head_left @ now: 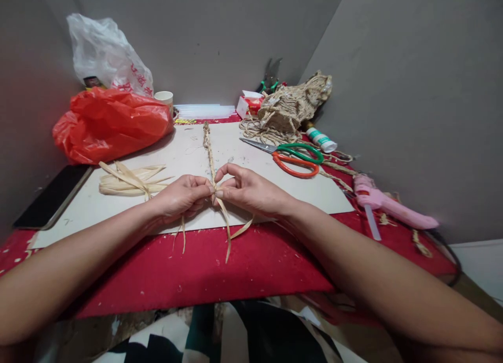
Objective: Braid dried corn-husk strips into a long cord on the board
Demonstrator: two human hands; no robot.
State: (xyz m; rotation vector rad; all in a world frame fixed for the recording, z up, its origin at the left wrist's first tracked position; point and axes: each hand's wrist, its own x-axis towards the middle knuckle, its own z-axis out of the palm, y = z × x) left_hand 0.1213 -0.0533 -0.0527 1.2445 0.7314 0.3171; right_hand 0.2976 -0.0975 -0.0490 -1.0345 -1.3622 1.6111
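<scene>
A thin braid of dried corn husk [209,149] runs from the middle of the white board [181,148] toward me. At its near end, my left hand [186,195] pinches the braid between thumb and fingertips. Close beside it, my right hand [251,190] pinches the same spot, thumb against the strands, with its index finger arched above. Loose husk strips [226,227] hang down from between the hands over the board's near edge. Left of my hands lies a small pile of flat husk strips [126,179].
Scissors [293,156] with green and orange handles lie right of the braid. Farther right are a pink glue gun [387,203] and coiled braided cord [293,106]. A red plastic bag [113,124] and a black phone [53,198] sit at left. Glue sticks [204,111] lie behind.
</scene>
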